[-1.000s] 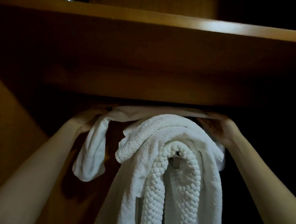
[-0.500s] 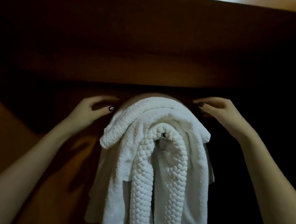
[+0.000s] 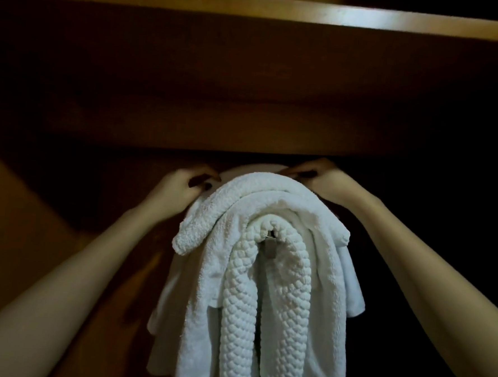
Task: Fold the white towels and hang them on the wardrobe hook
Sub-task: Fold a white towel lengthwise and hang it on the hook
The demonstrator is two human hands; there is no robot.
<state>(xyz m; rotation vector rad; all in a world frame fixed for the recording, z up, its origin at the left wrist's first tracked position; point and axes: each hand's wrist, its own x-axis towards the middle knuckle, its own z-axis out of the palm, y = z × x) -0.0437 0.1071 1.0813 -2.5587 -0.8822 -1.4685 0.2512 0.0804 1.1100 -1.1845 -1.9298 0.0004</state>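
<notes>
Several white towels hang in a bunch from a small metal hook [image 3: 270, 246] inside a dark wooden wardrobe. A knobbly woven towel [image 3: 239, 310] loops over the hook in front. A terry towel [image 3: 207, 226] drapes over it. A thinner smooth towel [image 3: 244, 169] lies at the back, its corner [image 3: 351, 287] hanging at the right. My left hand [image 3: 178, 188] is curled at the top left of the bunch, fingertips pinching the towel edge. My right hand [image 3: 321, 179] reaches over the top right, fingertips closed on the back towel's upper fold.
A wooden shelf [image 3: 253, 10] runs across just above the hands, its lit front edge at the top. The wardrobe's left side panel [image 3: 12, 232] slopes down at the left. The space to the right of the towels is dark.
One second ago both hands held the back towel spread wide. They let go and drew apart, the towel settling over the bunch. Now both hands have closed in on the top again.
</notes>
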